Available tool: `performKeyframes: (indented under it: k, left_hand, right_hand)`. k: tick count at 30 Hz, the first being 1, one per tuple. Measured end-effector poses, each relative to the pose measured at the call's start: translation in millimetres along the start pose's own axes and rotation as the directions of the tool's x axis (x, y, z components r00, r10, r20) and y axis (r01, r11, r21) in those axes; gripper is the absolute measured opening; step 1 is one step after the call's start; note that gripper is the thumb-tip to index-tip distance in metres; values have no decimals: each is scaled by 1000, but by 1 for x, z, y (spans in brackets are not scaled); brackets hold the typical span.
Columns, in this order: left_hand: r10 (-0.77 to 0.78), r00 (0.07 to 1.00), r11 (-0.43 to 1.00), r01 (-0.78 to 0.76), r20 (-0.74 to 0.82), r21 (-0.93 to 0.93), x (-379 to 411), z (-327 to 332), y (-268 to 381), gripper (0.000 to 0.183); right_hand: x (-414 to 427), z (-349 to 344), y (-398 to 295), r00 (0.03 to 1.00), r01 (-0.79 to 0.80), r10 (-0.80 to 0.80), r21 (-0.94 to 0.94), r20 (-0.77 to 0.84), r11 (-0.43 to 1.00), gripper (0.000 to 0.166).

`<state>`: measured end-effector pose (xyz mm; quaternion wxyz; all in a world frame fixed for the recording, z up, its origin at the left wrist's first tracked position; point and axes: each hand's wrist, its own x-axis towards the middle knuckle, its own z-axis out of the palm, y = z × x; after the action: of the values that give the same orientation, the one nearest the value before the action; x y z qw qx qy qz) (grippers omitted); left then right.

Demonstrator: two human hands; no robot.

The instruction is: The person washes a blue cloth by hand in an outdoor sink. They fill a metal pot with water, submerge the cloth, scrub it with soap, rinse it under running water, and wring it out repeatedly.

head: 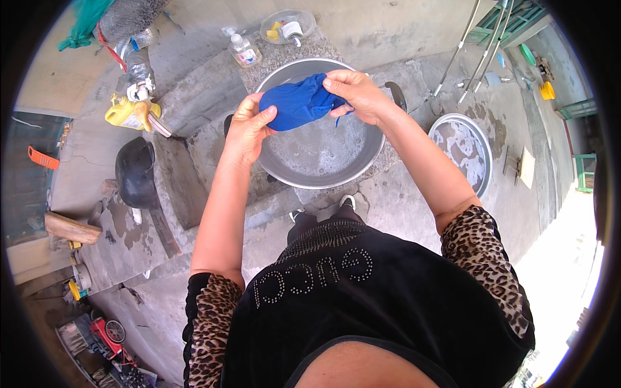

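Observation:
A damp-looking blue cloth item (296, 104) is stretched between my two hands above a large round metal basin (320, 182). My left hand (252, 121) grips its rounded end, thumb on top. At the other end, my right hand (354, 94) pinches the gathered fabric, and a thin blue strip hangs down beside the fingers. Cloudy water with bubbles (320, 145) lies in the basin below. Whether the cloth is a small garment or a bag, I cannot tell.
Behind the basin stand a clear pump bottle (245, 51) and a shallow bowl (308, 22) with small items. A concrete trough (182, 184) and a black basin (136, 172) are at left. To the right, a second metal basin (486, 145) holds sudsy water; metal poles (485, 63) lean beyond it.

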<state>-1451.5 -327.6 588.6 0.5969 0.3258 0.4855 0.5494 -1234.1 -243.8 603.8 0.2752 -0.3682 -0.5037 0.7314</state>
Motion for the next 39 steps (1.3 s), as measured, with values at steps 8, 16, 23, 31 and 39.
performKeyframes:
  k: [8, 16, 23, 31, 39]
  left_hand:
    - [-60, 986, 987, 82, 158, -138, -8, 0, 24, 30]
    - [-102, 989, 914, 135, 104, -383, -16, 25, 32, 46]
    - [3, 990, 929, 50, 142, -367, -12, 15, 28, 27]
    - [168, 981, 976, -152, 98, -154, -19, 5, 25, 35]
    - [18, 953, 947, 81, 304, -311, -28, -16, 1, 28]
  right_hand:
    - [15, -15, 3, 990, 142, -142, -56, 10, 988, 14]
    - [1, 25, 6, 948, 82, -99, -69, -303, 994, 37]
    - [-9, 45, 20, 999, 50, -49, -64, 2, 997, 47]
    - [-7, 45, 7, 981, 130, -182, 487, 60, 863, 38]
    - [-3, 49, -2, 965, -154, -132, 899, 225, 409, 40]
